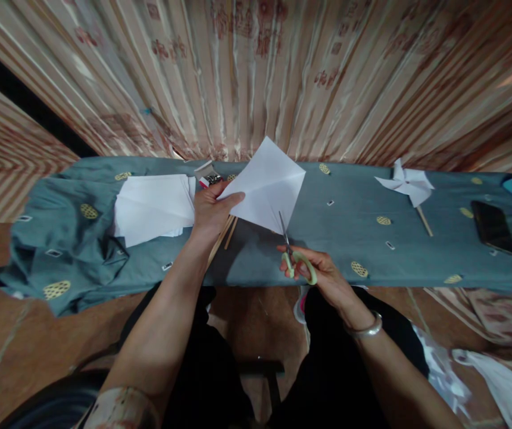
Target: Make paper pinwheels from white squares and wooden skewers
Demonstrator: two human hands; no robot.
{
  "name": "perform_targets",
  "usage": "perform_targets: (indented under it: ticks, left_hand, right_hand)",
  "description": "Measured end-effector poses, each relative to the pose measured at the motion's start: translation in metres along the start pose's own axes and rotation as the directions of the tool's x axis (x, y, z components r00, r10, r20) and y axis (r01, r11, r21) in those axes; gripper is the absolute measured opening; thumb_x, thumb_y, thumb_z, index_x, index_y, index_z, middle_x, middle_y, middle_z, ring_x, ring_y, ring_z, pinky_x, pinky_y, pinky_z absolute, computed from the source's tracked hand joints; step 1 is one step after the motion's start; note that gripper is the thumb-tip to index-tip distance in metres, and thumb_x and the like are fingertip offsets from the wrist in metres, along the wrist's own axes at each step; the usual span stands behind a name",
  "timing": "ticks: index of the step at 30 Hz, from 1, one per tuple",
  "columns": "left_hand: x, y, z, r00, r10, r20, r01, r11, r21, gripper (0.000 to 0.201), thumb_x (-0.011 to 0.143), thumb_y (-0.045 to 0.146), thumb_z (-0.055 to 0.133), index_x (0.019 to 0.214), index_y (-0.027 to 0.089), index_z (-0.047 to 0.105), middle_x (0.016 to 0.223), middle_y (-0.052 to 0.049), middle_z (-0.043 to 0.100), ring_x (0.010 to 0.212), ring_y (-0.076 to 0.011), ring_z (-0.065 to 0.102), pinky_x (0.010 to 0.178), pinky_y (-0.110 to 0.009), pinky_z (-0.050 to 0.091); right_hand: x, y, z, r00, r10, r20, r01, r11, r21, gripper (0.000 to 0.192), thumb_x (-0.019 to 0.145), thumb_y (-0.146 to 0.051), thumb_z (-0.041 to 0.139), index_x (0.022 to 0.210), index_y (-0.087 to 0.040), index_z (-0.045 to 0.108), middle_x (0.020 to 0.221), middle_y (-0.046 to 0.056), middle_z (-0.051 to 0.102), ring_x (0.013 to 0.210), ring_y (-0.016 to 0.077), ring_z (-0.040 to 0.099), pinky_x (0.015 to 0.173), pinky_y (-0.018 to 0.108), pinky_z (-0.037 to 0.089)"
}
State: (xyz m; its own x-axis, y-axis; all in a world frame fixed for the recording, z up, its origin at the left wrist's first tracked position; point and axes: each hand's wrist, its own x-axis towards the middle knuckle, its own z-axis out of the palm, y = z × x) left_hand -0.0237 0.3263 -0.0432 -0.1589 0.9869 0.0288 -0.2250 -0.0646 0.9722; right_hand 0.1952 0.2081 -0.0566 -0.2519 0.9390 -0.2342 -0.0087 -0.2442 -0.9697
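a teal patterned cloth (354,208) covers the long table. above it, the left hand (211,208) pinches a folded white paper square (267,186) at its left corner. the right hand (322,271), just below, grips green-handled scissors (295,256), blades at the paper's lower edge. no writing is readable.

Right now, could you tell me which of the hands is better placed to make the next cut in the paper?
Probably the right hand: it holds the scissors, blades at the paper's lower edge. The left hand holds the paper up.
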Motion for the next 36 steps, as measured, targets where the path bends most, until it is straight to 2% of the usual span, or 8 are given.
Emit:
perform_targets:
  ticks: [4,8,13,20,27,36]
  left_hand:
    - [-0.0012,0.0016,0.0004,1.000,-0.011,-0.002,0.011,1.000,-0.017,0.030,0.054,0.022,0.081,0.084,0.019,0.078,0.070,0.003,0.072,0.058,-0.0136,0.063,0.058,-0.027,0.053]
    - [-0.0013,0.0015,0.0008,1.000,-0.015,-0.014,0.015,0.999,-0.035,0.027,0.054,0.021,0.081,0.080,0.020,0.078,0.068,0.003,0.072,0.056,-0.0127,0.061,0.056,-0.026,0.052]
    - [-0.0012,0.0011,0.0002,1.000,-0.010,-0.011,0.010,1.000,-0.023,0.027,0.055,0.022,0.081,0.081,0.019,0.078,0.069,0.002,0.072,0.058,-0.0150,0.063,0.059,-0.029,0.054]
    - [-0.0027,0.0031,0.0001,1.000,-0.022,0.001,0.022,0.999,-0.034,0.026,0.056,0.022,0.080,0.081,0.019,0.078,0.068,0.002,0.072,0.058,-0.0153,0.063,0.059,-0.030,0.054]
    - [-0.0029,0.0037,-0.0005,1.000,-0.019,-0.002,0.019,0.999,-0.042,0.026,0.056,0.021,0.080,0.082,0.019,0.078,0.069,0.002,0.072,0.056,-0.0137,0.062,0.057,-0.028,0.052]
    - [-0.0019,0.0030,-0.0009,1.000,-0.008,-0.017,0.007,1.000,-0.028,0.025,0.055,0.021,0.081,0.080,0.020,0.078,0.069,0.002,0.072,0.057,-0.0152,0.063,0.058,-0.030,0.053]
  right_hand:
    - [-0.0003,0.0004,-0.0004,1.000,-0.013,0.018,0.013,1.000,-0.014,0.058,0.072,-0.061,0.074,0.115,-0.023,0.071,0.083,0.004,0.073,0.072,0.0149,0.063,0.070,0.030,0.054]
    - [-0.0006,-0.0001,0.0012,0.999,-0.032,0.024,0.032,0.999,-0.002,0.054,0.072,-0.058,0.076,0.113,-0.024,0.072,0.079,0.003,0.070,0.068,0.0133,0.060,0.065,0.028,0.053]
    - [-0.0013,-0.0015,0.0045,1.000,0.004,-0.020,-0.003,0.999,0.045,0.053,0.064,-0.054,0.083,0.107,-0.024,0.075,0.073,0.000,0.067,0.063,0.0112,0.055,0.058,0.025,0.048]
    - [-0.0009,0.0024,0.0043,0.999,0.020,-0.028,-0.019,0.998,0.057,0.049,0.065,-0.051,0.083,0.105,-0.024,0.076,0.071,-0.001,0.065,0.062,0.0094,0.053,0.056,0.022,0.045]
    - [-0.0005,0.0047,0.0027,0.999,0.027,-0.022,-0.026,0.998,0.050,0.046,0.069,-0.048,0.082,0.108,-0.024,0.075,0.073,-0.001,0.065,0.063,0.0096,0.055,0.061,0.025,0.051]
    - [0.0018,0.0077,0.0043,0.999,0.012,-0.053,-0.009,0.999,0.053,0.043,0.068,-0.046,0.083,0.103,-0.023,0.076,0.068,-0.001,0.065,0.059,0.0092,0.055,0.056,0.025,0.050]
